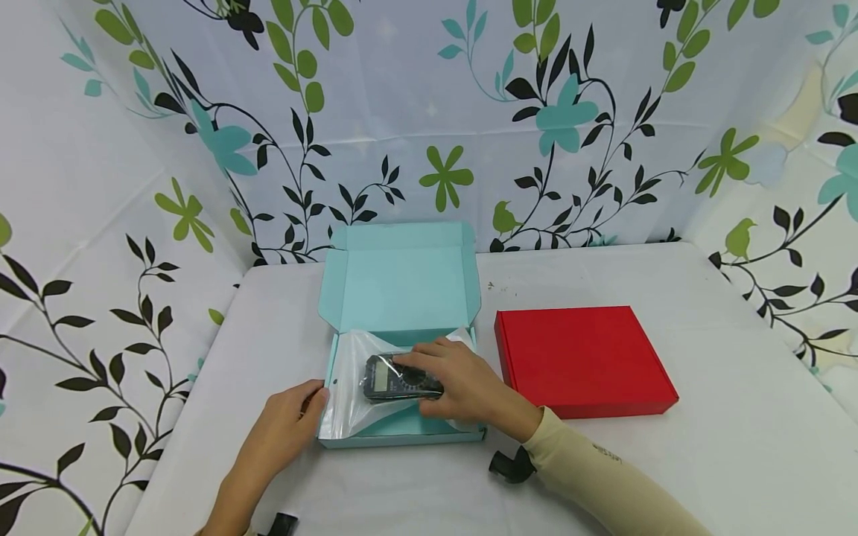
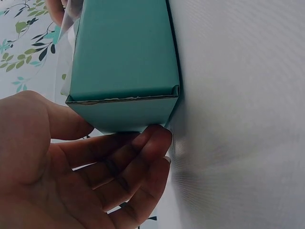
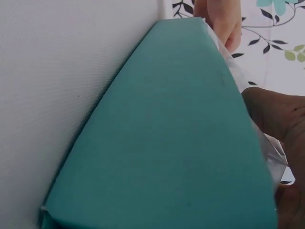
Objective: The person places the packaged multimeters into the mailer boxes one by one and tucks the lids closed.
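An open teal cardboard box [image 1: 402, 439] sits near the front edge of the white tabletop [image 1: 704, 461], its lid flap standing up toward the far edge. Inside lies a clear plastic bag [image 1: 348, 387] holding a dark calculator [image 1: 392, 378], whose long axis runs left to right across the box. The right hand [image 1: 462, 383] is directly on top of it, fingers curled over the calculator through the plastic, so this hand is the nearer one. The left hand [image 1: 288, 420] is at the box's left front corner, fingers loosely bent, pinching the bag's left edge against the box wall; in the left wrist view its fingertips [image 2: 152, 143] touch the box's lower corner. A closed red box [image 1: 583, 361] lies just to the right, apart from the teal one.
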The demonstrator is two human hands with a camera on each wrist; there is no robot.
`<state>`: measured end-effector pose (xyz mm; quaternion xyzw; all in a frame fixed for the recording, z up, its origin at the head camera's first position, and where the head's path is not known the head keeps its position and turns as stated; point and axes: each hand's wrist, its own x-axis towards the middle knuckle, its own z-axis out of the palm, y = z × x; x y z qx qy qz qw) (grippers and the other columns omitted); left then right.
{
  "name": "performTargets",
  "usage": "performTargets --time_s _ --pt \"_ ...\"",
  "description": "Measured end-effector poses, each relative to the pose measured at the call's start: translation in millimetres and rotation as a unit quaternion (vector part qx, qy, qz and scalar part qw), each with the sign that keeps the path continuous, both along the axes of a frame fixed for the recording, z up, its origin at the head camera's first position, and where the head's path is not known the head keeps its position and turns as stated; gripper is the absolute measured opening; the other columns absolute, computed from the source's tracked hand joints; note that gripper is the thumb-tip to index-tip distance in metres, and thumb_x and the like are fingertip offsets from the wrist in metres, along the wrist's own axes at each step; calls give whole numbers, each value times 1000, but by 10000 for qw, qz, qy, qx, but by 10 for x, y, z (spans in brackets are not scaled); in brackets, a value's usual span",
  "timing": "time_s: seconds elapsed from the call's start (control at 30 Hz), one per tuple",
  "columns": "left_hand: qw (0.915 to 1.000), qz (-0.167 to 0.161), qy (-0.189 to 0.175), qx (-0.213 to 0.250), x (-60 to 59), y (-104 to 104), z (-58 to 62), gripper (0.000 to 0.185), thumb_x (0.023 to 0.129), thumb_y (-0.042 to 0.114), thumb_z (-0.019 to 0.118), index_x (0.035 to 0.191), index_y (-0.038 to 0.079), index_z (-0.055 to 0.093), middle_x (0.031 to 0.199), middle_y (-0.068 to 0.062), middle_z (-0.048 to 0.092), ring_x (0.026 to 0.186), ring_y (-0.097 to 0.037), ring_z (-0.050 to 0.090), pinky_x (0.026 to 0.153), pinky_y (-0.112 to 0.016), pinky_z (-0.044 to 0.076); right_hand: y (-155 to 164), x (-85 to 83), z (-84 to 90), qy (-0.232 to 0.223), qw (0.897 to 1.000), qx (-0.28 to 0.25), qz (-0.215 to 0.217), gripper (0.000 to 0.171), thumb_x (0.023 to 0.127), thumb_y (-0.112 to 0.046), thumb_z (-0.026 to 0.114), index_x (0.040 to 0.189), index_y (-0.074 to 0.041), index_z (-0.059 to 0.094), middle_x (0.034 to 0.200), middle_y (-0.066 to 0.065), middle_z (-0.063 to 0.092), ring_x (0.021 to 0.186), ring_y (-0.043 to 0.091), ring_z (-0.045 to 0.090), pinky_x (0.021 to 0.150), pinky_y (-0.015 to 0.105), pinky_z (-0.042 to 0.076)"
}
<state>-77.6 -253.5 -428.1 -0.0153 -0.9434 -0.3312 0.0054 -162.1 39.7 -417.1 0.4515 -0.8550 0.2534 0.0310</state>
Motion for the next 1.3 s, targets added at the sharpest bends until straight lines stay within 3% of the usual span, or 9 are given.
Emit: performTargets --time_s 0.3,1.3 --pt "9999 54 113 -100 10 11 -5 34 108 16 56 130 -7 67 116 -15 73 103 -26 68 86 -50 57 -21 -14 -95 4 9999 132 -65 64 80 -21 80 143 -22 64 130 0 65 110 17 55 86 33 52" --pt "9999 122 55 -79 8 30 -3 35 108 16 55 131 -7 66 118 -17 72 105 -28 68 88 -51 56 -37 -43 -232 -17 9995 315 45 62 83 -18 80 143 -19 64 130 0 65 111 18 58 94 38 51"
